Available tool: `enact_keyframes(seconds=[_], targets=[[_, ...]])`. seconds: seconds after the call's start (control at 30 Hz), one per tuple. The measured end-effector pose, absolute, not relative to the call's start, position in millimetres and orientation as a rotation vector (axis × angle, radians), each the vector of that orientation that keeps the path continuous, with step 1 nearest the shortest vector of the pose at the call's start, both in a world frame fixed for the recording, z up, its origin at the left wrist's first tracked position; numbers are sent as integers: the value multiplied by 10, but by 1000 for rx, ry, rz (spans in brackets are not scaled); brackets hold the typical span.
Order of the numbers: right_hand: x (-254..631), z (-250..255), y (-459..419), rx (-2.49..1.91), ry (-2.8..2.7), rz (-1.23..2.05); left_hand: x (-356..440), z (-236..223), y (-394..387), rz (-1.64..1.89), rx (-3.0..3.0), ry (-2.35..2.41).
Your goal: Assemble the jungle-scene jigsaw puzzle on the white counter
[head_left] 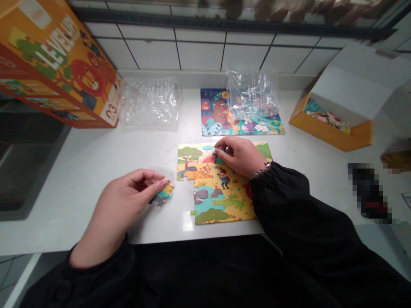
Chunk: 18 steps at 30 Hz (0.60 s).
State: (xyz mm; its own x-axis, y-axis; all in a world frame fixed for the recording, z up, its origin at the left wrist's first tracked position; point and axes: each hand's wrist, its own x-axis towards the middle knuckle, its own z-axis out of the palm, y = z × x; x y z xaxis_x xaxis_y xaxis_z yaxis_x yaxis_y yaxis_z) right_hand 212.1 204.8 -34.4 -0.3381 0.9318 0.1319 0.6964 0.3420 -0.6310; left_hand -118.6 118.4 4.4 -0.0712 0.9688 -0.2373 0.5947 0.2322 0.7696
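A jigsaw puzzle (pixel 208 192) with safari animals lies on the white counter, its left edge gapped below the leopard. Just left of that gap, my left hand (pixel 131 192) pinches a puzzle piece (pixel 165 192) coloured yellow, teal and grey between thumb and fingers. My right hand (pixel 239 155) is over the upper middle of the puzzle, its thumb and fingers closed on a dark teal puzzle piece (pixel 219 157). That hand and the black sleeve cover part of the puzzle's right side.
A second, darker forest puzzle (pixel 213 113) lies behind, partly under a clear plastic bag (pixel 252 90). Another plastic bag (pixel 150 102) is beside the tall orange box (pixel 80 72). An open box (pixel 334 128) with pieces stands at right; a sink (pixel 61 171) is at left.
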Motion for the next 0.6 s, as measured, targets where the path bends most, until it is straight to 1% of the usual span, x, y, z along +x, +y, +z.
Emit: enact_keyframes(seconds=[0.1, 0.2, 0.4, 0.6], targets=[[2121, -350, 2051, -1423, -2138, 652, -1006, 25, 1166, 624, 1333, 1590], [2119, -350, 2052, -1427, -2138, 662, -863, -40, 1146, 643, 1280, 1543], [2120, -359, 2049, -1419, -2132, 660, -824, -178, 1117, 635, 1409, 1700], [2123, -368, 2056, -1414, -2140, 663, -821, -174, 1105, 612, 1506, 1780]])
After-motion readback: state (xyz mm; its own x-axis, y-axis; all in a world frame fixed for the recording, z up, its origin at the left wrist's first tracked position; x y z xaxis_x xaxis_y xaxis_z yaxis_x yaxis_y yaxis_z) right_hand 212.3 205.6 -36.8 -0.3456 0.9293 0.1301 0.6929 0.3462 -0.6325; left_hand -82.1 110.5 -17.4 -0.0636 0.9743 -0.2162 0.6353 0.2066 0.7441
